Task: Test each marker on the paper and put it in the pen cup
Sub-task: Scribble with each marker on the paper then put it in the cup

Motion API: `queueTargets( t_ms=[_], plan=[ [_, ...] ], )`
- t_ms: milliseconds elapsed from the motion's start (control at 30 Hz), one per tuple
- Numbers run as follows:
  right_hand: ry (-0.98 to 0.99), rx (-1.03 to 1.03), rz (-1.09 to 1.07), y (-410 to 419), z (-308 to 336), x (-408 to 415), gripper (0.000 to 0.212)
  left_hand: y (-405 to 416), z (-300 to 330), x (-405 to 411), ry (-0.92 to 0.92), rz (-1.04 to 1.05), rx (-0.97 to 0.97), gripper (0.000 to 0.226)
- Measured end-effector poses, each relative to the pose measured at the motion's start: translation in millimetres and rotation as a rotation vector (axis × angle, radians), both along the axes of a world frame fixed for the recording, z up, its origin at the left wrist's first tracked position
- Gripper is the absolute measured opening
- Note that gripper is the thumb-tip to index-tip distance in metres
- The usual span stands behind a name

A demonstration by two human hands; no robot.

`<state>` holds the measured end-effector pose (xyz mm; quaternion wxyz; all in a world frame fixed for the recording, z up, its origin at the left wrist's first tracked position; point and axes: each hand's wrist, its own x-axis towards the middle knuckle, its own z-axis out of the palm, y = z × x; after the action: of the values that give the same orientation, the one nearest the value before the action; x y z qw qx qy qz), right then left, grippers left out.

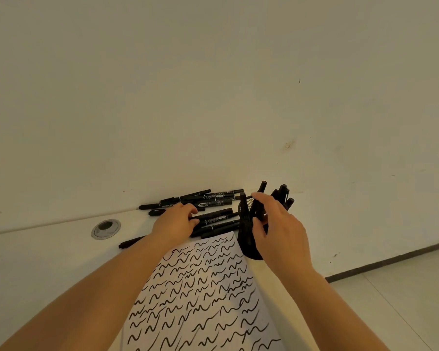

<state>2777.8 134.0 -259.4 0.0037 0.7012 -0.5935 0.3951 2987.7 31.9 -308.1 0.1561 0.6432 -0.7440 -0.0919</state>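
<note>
Several markers (pixel 208 211): piled at the table's (pixel 48 254) far edge by the wall
Left hand (pixel 174 220): fingers curled onto one marker in the pile
Right hand (pixel 276 229): pinches a marker at the pen cup (pixel 247 234)
Paper (pixel 200 295): scribbled, near edge

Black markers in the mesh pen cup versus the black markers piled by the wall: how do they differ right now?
The markers in the black mesh pen cup stand upright or lean, ends up; the piled black markers lie flat on the white table. The right hand holds one marker at the cup; the left hand grips one in the pile. All look like the same capped black type.
</note>
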Motion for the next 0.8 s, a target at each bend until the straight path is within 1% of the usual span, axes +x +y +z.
queueTargets(
  t_ms=[233, 367, 500, 600, 667, 733, 800],
  plan=[
    [0.006, -0.026, 0.026, 1.3, -1.5, -0.3, 0.045, -4.3, 0.7, -0.3, 0.053, 0.022, 0.042, 0.029],
    [0.022, -0.051, 0.034, 4.4, 3.0, 0.0, 0.049, -2.9, 3.5, 0.4, 0.066, 0.05, 0.017, 0.027],
    [0.016, -0.152, -0.039, 14.7, 7.2, 0.5, 0.05, 9.1, 13.1, 0.7, 0.132, 0.049, -0.049, 0.024],
    [-0.113, -0.277, -0.084, 30.9, 10.3, 3.2, 0.041, 32.0, 26.8, 1.1, 0.233, 0.014, -0.099, 0.022],
    [-0.262, -0.307, -0.036, 46.4, 11.5, 9.2, 0.03, 55.2, 36.1, 3.0, 0.308, -0.027, -0.15, 0.021],
    [-0.387, -0.241, 0.058, 62.9, 10.7, 20.0, 0.019, 85.2, 46.3, 5.4, 0.411, -0.077, -0.2, 0.016],
    [-0.45, -0.044, 0.131, 76.3, 7.9, 35.2, 0.019, 118.1, 56.0, 7.1, 0.503, -0.127, -0.229, 0.019]
  ],
)
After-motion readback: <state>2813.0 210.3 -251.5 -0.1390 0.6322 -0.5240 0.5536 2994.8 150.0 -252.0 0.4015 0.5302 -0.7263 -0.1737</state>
